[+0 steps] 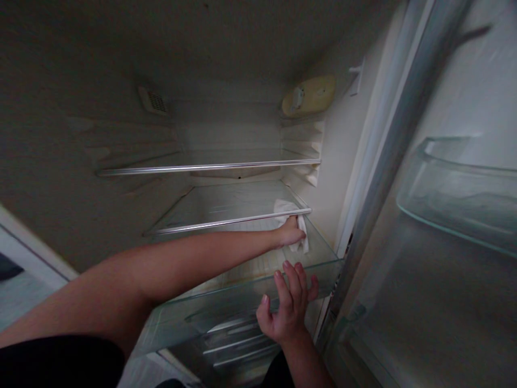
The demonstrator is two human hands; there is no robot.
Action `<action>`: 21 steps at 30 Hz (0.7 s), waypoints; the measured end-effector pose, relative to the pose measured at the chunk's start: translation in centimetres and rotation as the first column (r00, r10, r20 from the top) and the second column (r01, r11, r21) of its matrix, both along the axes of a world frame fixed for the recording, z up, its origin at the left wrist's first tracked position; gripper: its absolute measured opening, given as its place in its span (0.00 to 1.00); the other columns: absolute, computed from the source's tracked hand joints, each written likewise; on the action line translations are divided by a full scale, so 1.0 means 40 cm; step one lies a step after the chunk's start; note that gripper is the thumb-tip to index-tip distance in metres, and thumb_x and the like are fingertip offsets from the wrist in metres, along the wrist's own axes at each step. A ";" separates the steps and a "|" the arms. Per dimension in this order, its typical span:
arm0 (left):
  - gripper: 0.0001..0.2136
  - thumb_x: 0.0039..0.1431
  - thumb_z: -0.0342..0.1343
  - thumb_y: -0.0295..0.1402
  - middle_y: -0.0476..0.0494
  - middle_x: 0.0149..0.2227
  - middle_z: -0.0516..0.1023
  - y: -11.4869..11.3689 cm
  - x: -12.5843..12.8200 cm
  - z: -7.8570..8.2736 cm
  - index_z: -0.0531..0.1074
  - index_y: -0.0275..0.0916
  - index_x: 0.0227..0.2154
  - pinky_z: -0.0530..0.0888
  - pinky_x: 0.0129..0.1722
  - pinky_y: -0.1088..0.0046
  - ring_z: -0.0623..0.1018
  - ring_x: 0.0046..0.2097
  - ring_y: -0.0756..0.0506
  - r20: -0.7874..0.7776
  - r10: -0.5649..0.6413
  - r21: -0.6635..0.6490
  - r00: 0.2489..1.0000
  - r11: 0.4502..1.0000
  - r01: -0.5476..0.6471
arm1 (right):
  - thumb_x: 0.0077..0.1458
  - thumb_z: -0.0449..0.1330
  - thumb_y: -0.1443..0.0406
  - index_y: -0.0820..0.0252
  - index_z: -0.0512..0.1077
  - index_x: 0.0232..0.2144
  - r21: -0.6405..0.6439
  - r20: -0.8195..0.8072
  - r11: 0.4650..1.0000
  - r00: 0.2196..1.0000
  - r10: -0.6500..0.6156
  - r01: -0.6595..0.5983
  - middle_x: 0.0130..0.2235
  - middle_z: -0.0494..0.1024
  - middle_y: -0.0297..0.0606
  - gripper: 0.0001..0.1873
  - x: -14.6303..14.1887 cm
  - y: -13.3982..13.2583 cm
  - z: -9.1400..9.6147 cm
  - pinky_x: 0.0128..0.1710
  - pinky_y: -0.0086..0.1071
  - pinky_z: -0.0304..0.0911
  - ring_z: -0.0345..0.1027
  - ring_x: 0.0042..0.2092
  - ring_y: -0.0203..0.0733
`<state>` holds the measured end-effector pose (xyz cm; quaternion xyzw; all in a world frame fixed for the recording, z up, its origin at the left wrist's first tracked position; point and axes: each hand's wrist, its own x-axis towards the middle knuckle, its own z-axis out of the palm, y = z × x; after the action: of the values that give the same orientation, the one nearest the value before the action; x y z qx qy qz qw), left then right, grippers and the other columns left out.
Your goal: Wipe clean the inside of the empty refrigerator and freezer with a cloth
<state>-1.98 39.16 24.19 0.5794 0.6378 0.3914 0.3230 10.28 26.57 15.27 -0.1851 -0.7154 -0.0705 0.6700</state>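
My left hand (291, 233) is closed on a white cloth (285, 206), under the right end of the middle glass shelf (230, 202) inside a fridge. Part of the cloth shows through that shelf; the rest hangs below my fingers. My left arm stretches across from the left, above a lower glass shelf (242, 293) with a deep clear front edge. At the right part of that front edge, my right hand (286, 307) has its fingers spread and holds nothing. Whether its fingertips press on the glass, I cannot tell.
An upper glass shelf (210, 167) with a metal trim spans the fridge. A yellowed lamp cover (309, 96) sits on the right wall, and a vent (155, 101) on the left. The open door (452, 269) with a clear door bin (456, 199) stands on the right.
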 end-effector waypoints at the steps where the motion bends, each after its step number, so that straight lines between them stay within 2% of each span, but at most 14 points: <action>1: 0.31 0.47 0.59 0.22 0.39 0.48 0.73 -0.024 0.014 0.009 0.59 0.32 0.56 0.73 0.50 0.66 0.75 0.50 0.43 0.056 -0.014 0.003 0.998 1.000 0.014 | 0.57 0.55 0.65 0.62 0.61 0.61 0.003 -0.008 1.000 1.000 0.007 -0.007 0.56 0.72 0.51 0.29 -0.001 0.000 0.001 0.66 0.60 0.42 0.59 0.65 0.56; 4: 0.27 0.46 0.63 0.25 0.47 0.41 0.71 -0.093 0.049 0.043 0.60 0.35 0.49 0.73 0.43 0.69 0.74 0.40 0.49 0.225 -0.114 0.007 0.968 0.993 0.115 | 0.56 0.55 0.66 0.63 0.62 0.60 0.011 -0.029 1.000 0.999 0.021 -0.020 0.56 0.72 0.51 0.29 -0.003 0.001 0.005 0.67 0.60 0.41 0.59 0.65 0.57; 6: 0.27 0.45 0.66 0.28 0.49 0.41 0.69 -0.122 0.069 0.059 0.61 0.38 0.47 0.72 0.40 0.71 0.73 0.37 0.51 0.274 -0.213 0.023 0.938 0.976 0.215 | 0.57 0.55 0.65 0.63 0.62 0.60 0.015 -0.033 1.000 0.999 0.019 -0.019 0.56 0.72 0.51 0.28 -0.003 0.001 0.006 0.67 0.61 0.41 0.59 0.65 0.57; 9: 0.26 0.44 0.67 0.28 0.51 0.40 0.68 -0.129 0.092 0.062 0.63 0.39 0.45 0.69 0.35 0.75 0.71 0.34 0.54 0.266 -0.363 0.023 0.893 0.929 0.370 | 0.57 0.55 0.65 0.62 0.62 0.60 0.011 -0.031 1.000 0.999 0.011 -0.011 0.56 0.72 0.51 0.28 -0.001 0.000 0.006 0.66 0.62 0.43 0.59 0.65 0.57; 11: 0.24 0.46 0.65 0.27 0.52 0.37 0.70 -0.122 0.096 0.058 0.64 0.39 0.47 0.67 0.32 0.77 0.70 0.32 0.54 0.266 -0.435 -0.022 0.860 0.889 0.457 | 0.58 0.54 0.65 0.62 0.62 0.61 0.008 -0.027 1.000 1.000 0.006 -0.005 0.56 0.72 0.52 0.28 0.001 0.000 0.007 0.65 0.63 0.45 0.59 0.65 0.58; 13: 0.24 0.46 0.62 0.26 0.51 0.36 0.73 -0.119 0.087 0.058 0.66 0.39 0.49 0.67 0.30 0.77 0.72 0.32 0.52 0.288 -0.497 -0.106 0.819 0.833 0.543 | 0.58 0.54 0.65 0.62 0.62 0.61 0.014 -0.021 1.000 1.000 -0.004 0.004 0.57 0.72 0.52 0.28 0.005 0.000 0.008 0.65 0.62 0.46 0.59 0.65 0.58; 16: 0.23 0.40 0.64 0.25 0.50 0.33 0.77 -0.144 0.049 0.064 0.74 0.38 0.45 0.71 0.32 0.72 0.76 0.34 0.46 0.222 -0.628 -0.299 0.746 0.684 0.665 | 0.57 0.55 0.64 0.63 0.62 0.61 0.033 -0.004 0.999 1.000 -0.015 0.016 0.56 0.72 0.51 0.29 0.010 0.003 0.010 0.65 0.60 0.46 0.60 0.64 0.57; 17: 0.21 0.39 0.65 0.25 0.50 0.31 0.78 -0.161 0.029 0.066 0.76 0.38 0.42 0.72 0.32 0.70 0.77 0.34 0.44 0.138 -0.651 -0.370 0.746 0.665 0.649 | 0.57 0.55 0.64 0.62 0.62 0.61 0.036 0.001 0.999 1.000 -0.017 0.017 0.56 0.73 0.51 0.29 0.011 0.004 0.010 0.65 0.59 0.46 0.60 0.64 0.57; 18: 0.19 0.38 0.65 0.26 0.50 0.29 0.78 -0.183 0.008 0.067 0.78 0.38 0.39 0.73 0.33 0.69 0.77 0.34 0.43 0.008 -0.649 -0.440 0.761 0.681 0.586 | 0.57 0.54 0.64 0.62 0.61 0.61 0.036 0.007 0.999 1.000 -0.017 0.017 0.56 0.73 0.51 0.29 0.012 0.004 0.011 0.65 0.59 0.46 0.60 0.64 0.56; 20: 0.13 0.41 0.65 0.29 0.50 0.26 0.78 -0.238 -0.044 0.066 0.80 0.41 0.35 0.74 0.33 0.69 0.78 0.33 0.42 -0.332 -0.519 -0.490 0.788 0.808 0.326 | 0.58 0.54 0.64 0.61 0.61 0.62 0.029 0.011 0.999 1.000 -0.018 0.018 0.56 0.73 0.50 0.29 0.013 0.004 0.011 0.66 0.59 0.44 0.60 0.64 0.57; 21: 0.12 0.42 0.65 0.31 0.51 0.25 0.78 -0.270 -0.073 0.066 0.81 0.44 0.33 0.74 0.34 0.70 0.78 0.33 0.42 -0.507 -0.427 -0.476 0.749 0.863 0.170 | 0.58 0.54 0.64 0.61 0.61 0.62 0.026 0.010 1.000 1.000 -0.016 0.016 0.56 0.73 0.50 0.29 0.013 0.004 0.010 0.66 0.59 0.43 0.60 0.65 0.57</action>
<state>-4.90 28.36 26.83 0.6900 0.6688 -0.0083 0.2765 10.79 26.73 15.68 -0.1817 -0.7165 -0.0864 0.6680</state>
